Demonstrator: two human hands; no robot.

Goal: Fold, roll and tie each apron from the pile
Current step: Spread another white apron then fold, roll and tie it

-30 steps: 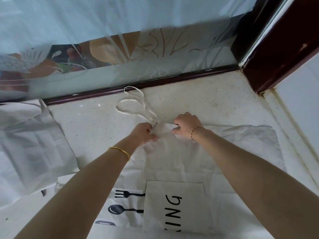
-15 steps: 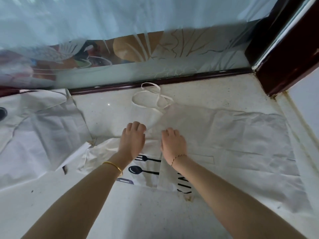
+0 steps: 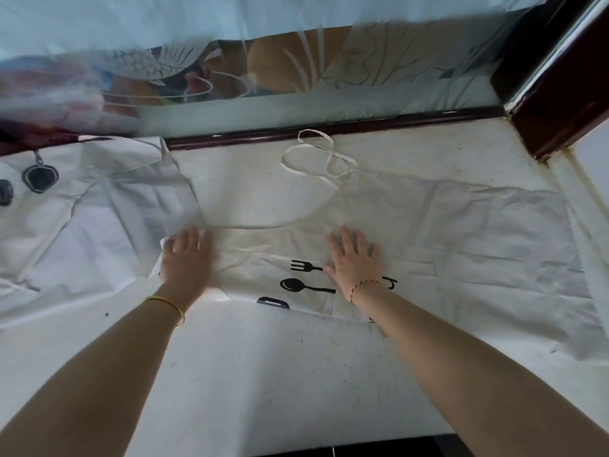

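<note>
The cream cotton apron printed with black cutlery lay along the tabletop's far edge, long axis left to right. Both the left hand and right hand pressed flat, fingers spread, on its near-left part.

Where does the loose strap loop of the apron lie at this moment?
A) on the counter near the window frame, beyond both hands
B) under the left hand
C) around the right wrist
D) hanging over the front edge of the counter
A: the strap loop lies on the counter just below the dark window frame, beyond the left hand and the right hand, both flat on the apron.
</note>
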